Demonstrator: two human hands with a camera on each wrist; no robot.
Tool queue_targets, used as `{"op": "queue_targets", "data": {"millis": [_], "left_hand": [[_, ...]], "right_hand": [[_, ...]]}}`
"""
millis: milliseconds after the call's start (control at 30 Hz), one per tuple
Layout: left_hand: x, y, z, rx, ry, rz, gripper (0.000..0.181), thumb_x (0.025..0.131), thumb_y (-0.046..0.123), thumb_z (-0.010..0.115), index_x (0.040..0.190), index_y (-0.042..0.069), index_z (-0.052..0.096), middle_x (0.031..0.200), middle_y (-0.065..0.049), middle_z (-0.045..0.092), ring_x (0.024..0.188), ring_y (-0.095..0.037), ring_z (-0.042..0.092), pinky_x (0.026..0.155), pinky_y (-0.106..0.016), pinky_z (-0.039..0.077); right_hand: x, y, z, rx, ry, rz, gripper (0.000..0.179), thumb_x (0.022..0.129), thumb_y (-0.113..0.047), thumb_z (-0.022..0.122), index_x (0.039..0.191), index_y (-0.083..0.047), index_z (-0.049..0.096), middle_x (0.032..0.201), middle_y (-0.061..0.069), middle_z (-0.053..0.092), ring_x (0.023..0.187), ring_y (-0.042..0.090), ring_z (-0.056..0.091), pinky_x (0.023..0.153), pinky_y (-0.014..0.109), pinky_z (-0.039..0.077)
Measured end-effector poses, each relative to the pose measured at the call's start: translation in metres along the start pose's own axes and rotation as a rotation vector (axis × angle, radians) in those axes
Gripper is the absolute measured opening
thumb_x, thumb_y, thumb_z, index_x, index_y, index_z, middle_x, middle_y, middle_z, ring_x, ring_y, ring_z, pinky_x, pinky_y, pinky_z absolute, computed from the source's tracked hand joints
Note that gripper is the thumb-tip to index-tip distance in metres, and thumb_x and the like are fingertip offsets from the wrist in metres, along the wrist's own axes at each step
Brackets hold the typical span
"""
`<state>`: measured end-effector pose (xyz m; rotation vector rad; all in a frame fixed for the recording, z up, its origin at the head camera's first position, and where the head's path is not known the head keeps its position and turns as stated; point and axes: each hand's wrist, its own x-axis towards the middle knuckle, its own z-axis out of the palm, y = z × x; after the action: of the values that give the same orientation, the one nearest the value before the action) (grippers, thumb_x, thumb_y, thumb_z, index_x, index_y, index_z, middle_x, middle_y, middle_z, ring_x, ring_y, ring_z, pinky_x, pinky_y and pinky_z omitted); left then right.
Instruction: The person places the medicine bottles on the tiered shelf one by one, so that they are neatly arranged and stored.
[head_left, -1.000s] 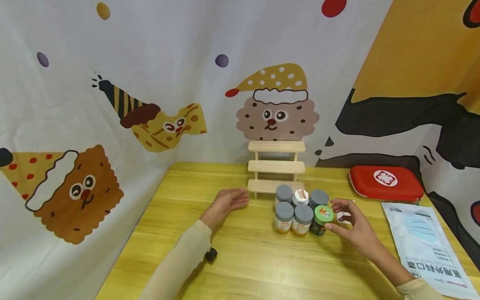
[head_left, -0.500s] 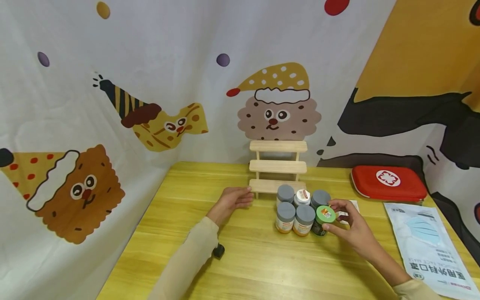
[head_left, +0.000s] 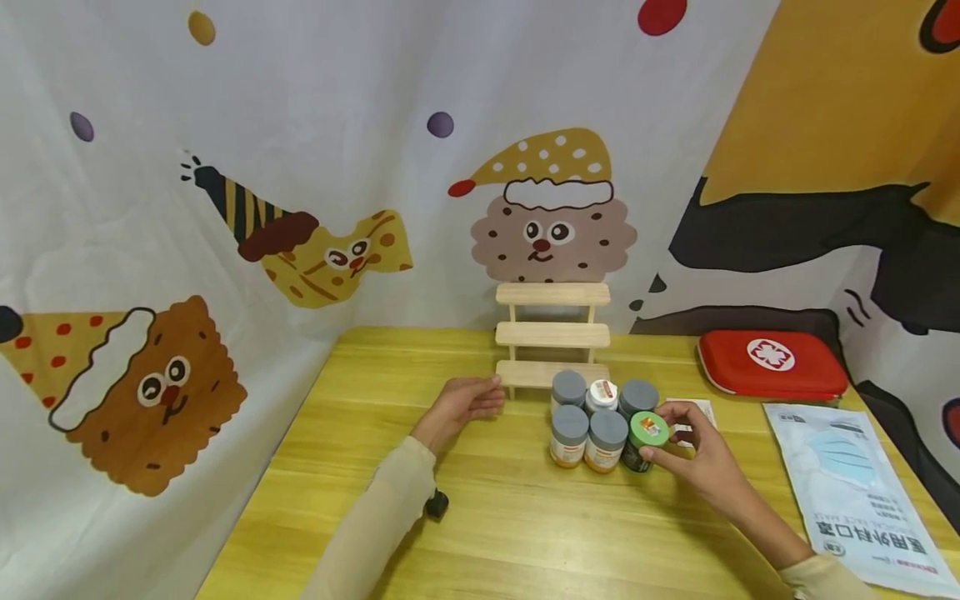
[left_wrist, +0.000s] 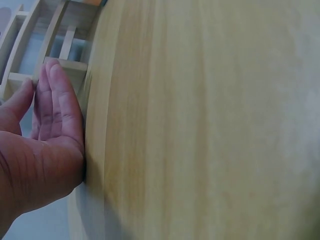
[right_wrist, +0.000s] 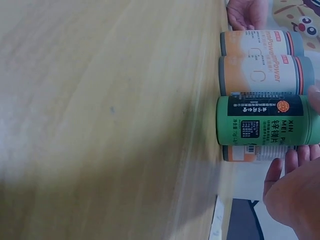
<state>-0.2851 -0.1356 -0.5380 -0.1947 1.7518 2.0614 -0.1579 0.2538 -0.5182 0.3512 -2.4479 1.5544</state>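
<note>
My right hand (head_left: 705, 454) is around the green-lidded pill bottle (head_left: 648, 440), with the thumb at its front and the fingers at its far right side. In the right wrist view this bottle (right_wrist: 262, 120) stands upright with its label showing. Beside it are grey-lidded bottles (head_left: 568, 437) and one small white-capped bottle (head_left: 602, 395), grouped in two rows. My left hand (head_left: 461, 408) has its fingers extended, fingertips right at the left end of the lowest step of a wooden tiered shelf (head_left: 552, 335). In the left wrist view, thumb and fingers reach that shelf end.
A red first-aid case (head_left: 772, 367) lies at the back right. In front of it is a face mask packet (head_left: 855, 492). A small white card or box (head_left: 705, 410) lies behind my right hand. A cartoon-printed curtain (head_left: 337, 125) rises behind the table (head_left: 510, 533).
My left hand has moved slightly right to the shelf's end. My right hand has closed in on the green-lidded bottle, its thumb and fingers now against it.
</note>
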Motion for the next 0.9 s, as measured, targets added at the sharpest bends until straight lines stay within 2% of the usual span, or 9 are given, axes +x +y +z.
{"op": "queue_targets", "data": {"millis": [400,633,900], "left_hand": [[-0.003,-0.001,0.002,-0.002,-0.005,0.011,0.039,0.101,0.026,0.075,0.126,-0.004,0.071,0.097,-0.005,0.082,0.087,-0.014,0.079,0.083,-0.031,0.069],[-0.003,0.001,0.004,-0.008,-0.003,0.006,0.039,0.101,0.026,0.076,0.127,-0.002,0.072,0.097,-0.004,0.082,0.088,-0.014,0.08,0.083,-0.03,0.069],[-0.004,-0.002,0.003,-0.001,-0.004,0.016,0.04,0.101,0.026,0.075,0.129,-0.003,0.07,0.1,-0.004,0.082,0.09,-0.013,0.079,0.086,-0.031,0.069]], "right_hand": [[-0.004,-0.001,0.002,-0.032,0.031,-0.017,0.052,0.083,-0.003,0.09,0.126,-0.004,0.06,0.113,-0.002,0.06,0.102,0.003,0.053,0.081,0.017,0.05],[-0.007,-0.01,-0.003,-0.036,0.066,-0.03,0.051,0.082,0.002,0.088,0.125,-0.003,0.06,0.115,-0.007,0.059,0.101,0.003,0.054,0.081,0.017,0.051],[-0.01,-0.023,-0.013,-0.011,0.031,-0.076,0.051,0.083,0.008,0.083,0.127,0.0,0.059,0.12,-0.011,0.06,0.103,0.002,0.057,0.083,0.013,0.052]]}}
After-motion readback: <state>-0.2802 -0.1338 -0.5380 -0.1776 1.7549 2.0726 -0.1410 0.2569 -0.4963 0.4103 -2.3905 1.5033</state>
